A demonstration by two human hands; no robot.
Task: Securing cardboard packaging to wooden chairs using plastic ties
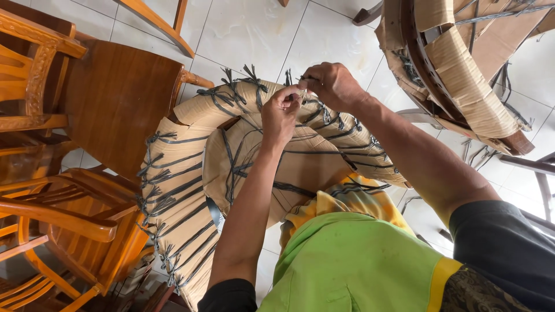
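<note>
Bare wooden chairs (87, 173) stand at the left on a white tiled floor (260, 34). Another cardboard-wrapped chair (462, 75) lies at the upper right.

— What's the chair (191, 173) wrapped in?
— Brown cardboard, matt and a little creased, bound with flat dark plastic straps (173, 196) that fray at their knotted ends.
— And the second bundle (462, 75), right of the chair?
— The same matt cardboard and dark straps, with dark wood showing through.
— Left of the chair?
— Bare chairs (75, 190) of glossy varnished orange-brown wood, smooth.
— The floor (260, 34)?
— Pale glazed tiles, shiny, with thin grey joints.
</note>
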